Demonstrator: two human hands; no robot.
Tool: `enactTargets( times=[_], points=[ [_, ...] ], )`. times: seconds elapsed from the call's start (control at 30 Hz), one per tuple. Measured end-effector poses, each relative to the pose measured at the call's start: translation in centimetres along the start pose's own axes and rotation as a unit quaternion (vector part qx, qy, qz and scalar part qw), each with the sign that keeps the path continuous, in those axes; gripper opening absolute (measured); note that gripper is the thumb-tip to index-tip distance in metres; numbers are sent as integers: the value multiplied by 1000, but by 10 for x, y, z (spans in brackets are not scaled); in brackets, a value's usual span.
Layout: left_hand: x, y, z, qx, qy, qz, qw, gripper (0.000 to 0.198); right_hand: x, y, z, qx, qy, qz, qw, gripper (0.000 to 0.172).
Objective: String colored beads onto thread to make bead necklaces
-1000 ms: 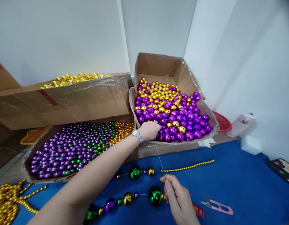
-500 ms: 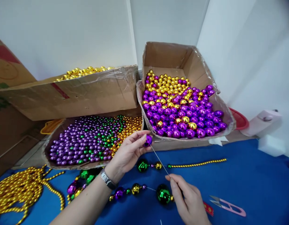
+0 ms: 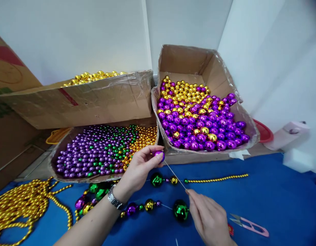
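Between the thumb and fingers of my left hand (image 3: 141,165) is a shiny purple bead (image 3: 160,156). A thin, straight needle (image 3: 174,173) runs from the bead down to my right hand (image 3: 207,215), whose thumb and forefinger pinch its lower end. How far the needle goes into the bead is hidden. Below, on the blue cloth, a strung row holds a big green bead (image 3: 180,210), a gold bead (image 3: 149,205) and a purple bead (image 3: 132,209). Another strung row above it has a green bead (image 3: 156,179) and a gold bead chain (image 3: 218,179).
Cardboard boxes hold purple and gold balls (image 3: 198,119) and small mixed beads (image 3: 96,153). Gold bead strands (image 3: 19,208) are heaped at left. Pink thread snips (image 3: 251,226) lie at right, near a white block (image 3: 298,160) on the blue cloth (image 3: 265,194).
My left hand has turned the purple bead slightly, with the thumb now across its front. My right hand has shifted a little right, still pinching the needle. The view has moved slightly.
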State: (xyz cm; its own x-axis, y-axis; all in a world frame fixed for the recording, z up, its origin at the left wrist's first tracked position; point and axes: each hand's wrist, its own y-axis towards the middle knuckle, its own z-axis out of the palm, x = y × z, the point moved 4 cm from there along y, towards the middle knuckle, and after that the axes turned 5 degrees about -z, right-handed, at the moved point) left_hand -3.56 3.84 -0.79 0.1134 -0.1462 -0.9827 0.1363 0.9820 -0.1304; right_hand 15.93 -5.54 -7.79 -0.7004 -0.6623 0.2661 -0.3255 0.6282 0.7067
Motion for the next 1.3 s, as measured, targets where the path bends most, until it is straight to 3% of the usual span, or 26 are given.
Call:
enactTargets(
  times=[0.17, 0.3, 0.4, 0.5, 0.67, 0.8, 0.87, 0.93, 0.97, 1.03, 1.1, 1.2, 1.3],
  points=[
    [6, -2, 3, -18, -36, -26, 999, 26, 6, 0, 1, 0, -82, -44, 996, 28],
    [7, -8, 6, 2, 36, -6, 999, 29, 5, 2, 0, 16, -24, -28, 999, 24],
    [7, -13, 9, 36, 91, 19, 995, 39, 2, 4, -1, 33, 32, 6, 999, 23],
    [8, -17, 11, 38, 75, 10, 996, 45, 1, 4, -1, 38, 73, 26, 996, 23],
    [17, -28, 20, 28, 72, -10, 997, 56, 6, 4, 4, 21, 15, -20, 999, 22],
    [22, -38, 21, 76, 38, -8, 996, 77, 7, 4, 5, 2, 23, -35, 999, 21],
    [15, -35, 6, 81, 42, 3, 996, 71, 2, 0, 4, 2, 42, -25, 999, 20],
    [3, -24, -22, 49, 162, 30, 985, 51, -4, -6, 2, -2, 38, -28, 999, 19],
    [-4, -15, -39, 23, 263, 46, 964, 41, -7, -8, 2, -3, 31, -32, 999, 19],
    [-14, 5, -77, -54, 508, 68, 857, 26, -11, -13, 2, -5, 21, -35, 999, 20],
    [-13, 27, -111, -79, 560, 44, 824, 19, -12, -15, 4, -6, 21, -34, 999, 21],
    [3, 53, -145, -75, 583, 5, 809, 9, -9, -13, 8, -11, 36, -33, 999, 20],
    [17, 66, -156, -64, 562, -14, 824, 15, -5, -11, 9, -12, 44, -40, 998, 19]
  ],
)
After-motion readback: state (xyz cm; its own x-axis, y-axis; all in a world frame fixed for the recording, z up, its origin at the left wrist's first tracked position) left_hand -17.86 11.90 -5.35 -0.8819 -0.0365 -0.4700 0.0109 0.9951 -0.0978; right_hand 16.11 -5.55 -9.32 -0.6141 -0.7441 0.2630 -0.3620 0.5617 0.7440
